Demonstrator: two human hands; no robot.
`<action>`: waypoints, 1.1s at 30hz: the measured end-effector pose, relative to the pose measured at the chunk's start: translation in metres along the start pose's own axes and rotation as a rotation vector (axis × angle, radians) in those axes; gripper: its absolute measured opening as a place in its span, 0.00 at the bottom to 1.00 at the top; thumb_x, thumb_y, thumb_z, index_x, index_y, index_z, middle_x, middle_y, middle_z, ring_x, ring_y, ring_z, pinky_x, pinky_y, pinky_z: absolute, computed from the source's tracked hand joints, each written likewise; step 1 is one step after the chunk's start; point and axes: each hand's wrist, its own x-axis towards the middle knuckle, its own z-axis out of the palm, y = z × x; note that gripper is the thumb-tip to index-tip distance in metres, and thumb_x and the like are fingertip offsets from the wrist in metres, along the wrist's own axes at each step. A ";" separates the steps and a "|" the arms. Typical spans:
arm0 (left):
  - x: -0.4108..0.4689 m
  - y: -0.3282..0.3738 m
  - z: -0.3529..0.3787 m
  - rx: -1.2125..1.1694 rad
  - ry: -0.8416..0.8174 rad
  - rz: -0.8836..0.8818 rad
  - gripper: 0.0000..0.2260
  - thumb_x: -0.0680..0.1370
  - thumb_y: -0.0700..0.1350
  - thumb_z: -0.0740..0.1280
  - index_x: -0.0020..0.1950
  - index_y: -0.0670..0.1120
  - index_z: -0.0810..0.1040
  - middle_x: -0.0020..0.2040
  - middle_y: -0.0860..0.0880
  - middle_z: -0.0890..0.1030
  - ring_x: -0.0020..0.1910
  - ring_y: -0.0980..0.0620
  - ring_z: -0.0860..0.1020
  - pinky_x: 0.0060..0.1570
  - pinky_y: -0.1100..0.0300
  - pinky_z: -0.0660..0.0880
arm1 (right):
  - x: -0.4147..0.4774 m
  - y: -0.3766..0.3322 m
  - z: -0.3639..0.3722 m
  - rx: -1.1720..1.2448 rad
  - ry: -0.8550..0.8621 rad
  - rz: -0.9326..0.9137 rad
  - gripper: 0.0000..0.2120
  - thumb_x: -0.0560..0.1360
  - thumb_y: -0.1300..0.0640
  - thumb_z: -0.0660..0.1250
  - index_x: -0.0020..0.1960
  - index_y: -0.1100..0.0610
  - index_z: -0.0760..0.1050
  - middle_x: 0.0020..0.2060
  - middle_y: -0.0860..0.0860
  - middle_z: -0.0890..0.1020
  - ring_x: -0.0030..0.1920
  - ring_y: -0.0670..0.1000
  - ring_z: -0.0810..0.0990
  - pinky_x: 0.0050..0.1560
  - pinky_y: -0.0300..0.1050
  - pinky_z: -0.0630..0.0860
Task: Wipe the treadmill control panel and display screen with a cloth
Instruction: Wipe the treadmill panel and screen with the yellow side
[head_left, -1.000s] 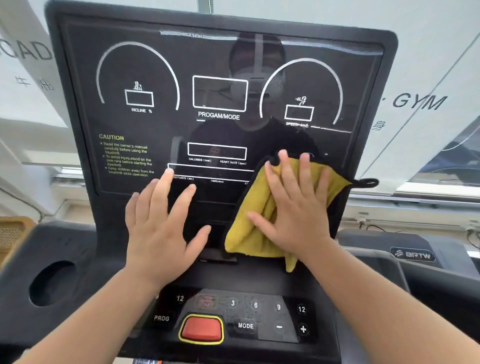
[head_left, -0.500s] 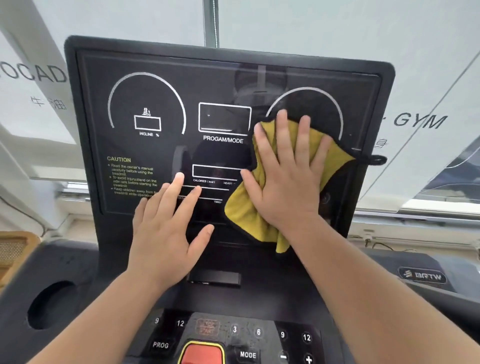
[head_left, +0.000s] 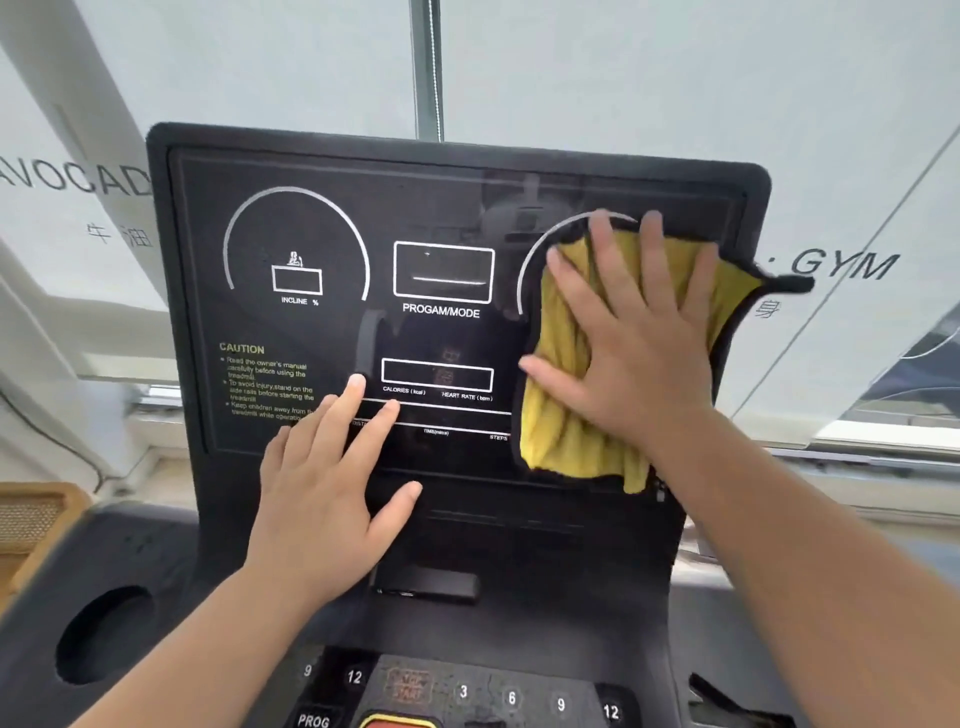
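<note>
Right hand (head_left: 636, 358), fingers spread flat, presses a yellow black-edged microfibre cloth (head_left: 566, 426) against the right side of the black glossy treadmill display screen (head_left: 311, 223). Left hand (head_left: 324, 493), fingers straight and holding nothing, apparently rests on the screen's lower edge.

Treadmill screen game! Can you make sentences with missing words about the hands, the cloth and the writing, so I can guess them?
1. The right hand presses a ____ cloth flat against the display screen.
2. The left hand lies flat, fingers straight, next to the warning text headed ____.
3. The box in the middle of the screen is labelled ____/MODE.

Missing words: yellow; CAUTION; PROGAM.
</note>
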 end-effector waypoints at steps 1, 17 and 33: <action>-0.001 0.000 0.000 -0.004 -0.007 -0.005 0.33 0.75 0.64 0.59 0.76 0.50 0.69 0.79 0.46 0.62 0.73 0.40 0.67 0.67 0.35 0.68 | 0.021 0.007 -0.008 -0.001 0.008 0.029 0.44 0.73 0.23 0.57 0.83 0.44 0.54 0.84 0.52 0.50 0.83 0.64 0.45 0.76 0.75 0.40; -0.004 0.003 -0.001 -0.109 -0.033 -0.068 0.30 0.78 0.65 0.55 0.77 0.55 0.66 0.82 0.51 0.57 0.76 0.44 0.62 0.70 0.35 0.66 | -0.073 -0.046 0.034 -0.017 -0.120 -0.607 0.36 0.77 0.29 0.58 0.81 0.43 0.62 0.84 0.48 0.52 0.83 0.59 0.46 0.79 0.68 0.38; -0.006 0.004 -0.001 -0.158 -0.050 -0.089 0.30 0.77 0.65 0.55 0.78 0.57 0.63 0.82 0.54 0.54 0.78 0.47 0.57 0.71 0.34 0.64 | -0.047 -0.044 0.021 -0.010 -0.084 -0.351 0.40 0.77 0.28 0.57 0.83 0.45 0.56 0.84 0.50 0.51 0.83 0.63 0.46 0.77 0.75 0.42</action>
